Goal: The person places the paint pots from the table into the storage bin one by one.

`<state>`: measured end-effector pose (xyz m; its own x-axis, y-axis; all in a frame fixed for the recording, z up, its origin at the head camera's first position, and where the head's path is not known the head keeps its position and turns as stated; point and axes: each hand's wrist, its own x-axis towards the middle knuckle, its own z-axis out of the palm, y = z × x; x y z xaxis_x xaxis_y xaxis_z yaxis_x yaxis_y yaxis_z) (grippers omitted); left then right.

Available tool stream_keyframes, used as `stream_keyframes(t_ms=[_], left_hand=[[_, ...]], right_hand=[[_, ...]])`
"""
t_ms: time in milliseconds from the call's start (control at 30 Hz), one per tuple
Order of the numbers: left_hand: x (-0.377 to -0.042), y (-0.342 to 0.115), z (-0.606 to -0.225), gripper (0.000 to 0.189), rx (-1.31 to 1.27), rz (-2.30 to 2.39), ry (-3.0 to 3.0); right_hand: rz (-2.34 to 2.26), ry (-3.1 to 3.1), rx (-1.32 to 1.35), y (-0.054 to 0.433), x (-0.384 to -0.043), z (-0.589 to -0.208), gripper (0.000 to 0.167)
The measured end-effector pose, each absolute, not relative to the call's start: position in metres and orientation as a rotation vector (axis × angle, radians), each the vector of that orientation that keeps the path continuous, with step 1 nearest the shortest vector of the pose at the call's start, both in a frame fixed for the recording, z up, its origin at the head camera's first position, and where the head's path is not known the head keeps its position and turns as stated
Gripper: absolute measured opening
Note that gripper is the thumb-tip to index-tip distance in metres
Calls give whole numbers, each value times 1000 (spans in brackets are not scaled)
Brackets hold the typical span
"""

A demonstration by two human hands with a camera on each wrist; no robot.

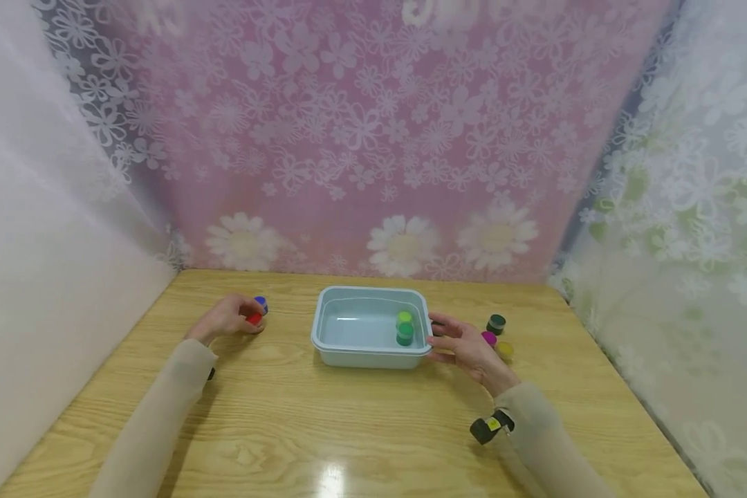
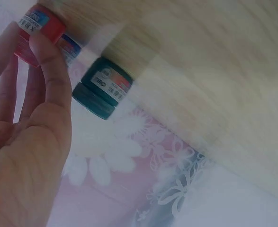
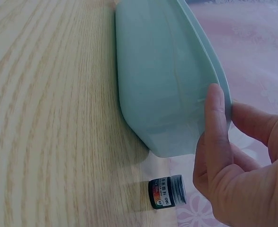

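Observation:
My left hand (image 1: 229, 317) pinches a red paint jar (image 1: 254, 319) between thumb and fingers at the left of the table. Just behind it is a blue paint jar (image 1: 261, 304); the left wrist view also shows a dark green jar (image 2: 103, 87) beside the blue one. My right hand (image 1: 469, 348) grips the right end of a pale blue plastic basin (image 1: 348, 358), thumb and fingers at its rim in the right wrist view. Inside the basin, at its right end, are a light green jar (image 1: 404, 318) and a darker green jar (image 1: 404, 335).
Right of the basin stand a dark jar (image 1: 496, 324), a magenta jar (image 1: 488, 338) and a yellow jar (image 1: 505, 350). A black-labelled jar (image 3: 166, 192) is close to the basin's end. Floral curtains (image 1: 361, 138) border the wooden table (image 1: 324, 429).

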<state>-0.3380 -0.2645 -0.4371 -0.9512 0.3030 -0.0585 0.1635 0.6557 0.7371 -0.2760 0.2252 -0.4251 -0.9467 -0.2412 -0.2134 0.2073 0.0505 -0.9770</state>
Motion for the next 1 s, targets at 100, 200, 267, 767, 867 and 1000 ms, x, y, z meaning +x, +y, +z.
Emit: stream_keyframes(t_ms=[100, 200, 267, 767, 867, 1000], left_hand=[[-337, -262, -436, 38, 391, 1198, 2661], [-336, -260, -437, 41, 374, 1214, 2665], [-336, -259, -438, 44, 351, 1238, 2663], [-335, -237, -421, 51, 342, 1620, 2526], [-334, -227, -419, 52, 328, 1627, 2579], [-332, -212, -413, 50, 330, 1662, 2605]], right_hand=[[-1970, 2023, -41, 225, -275, -423, 63], [-1973, 2026, -47, 226, -276, -422, 63], [-1969, 2021, -48, 226, -276, -421, 63], [-1968, 2018, -48, 226, -274, -425, 65], [-1969, 2013, -58, 226, -274, -427, 65], [-1975, 2007, -72, 227, -274, -427, 65]])
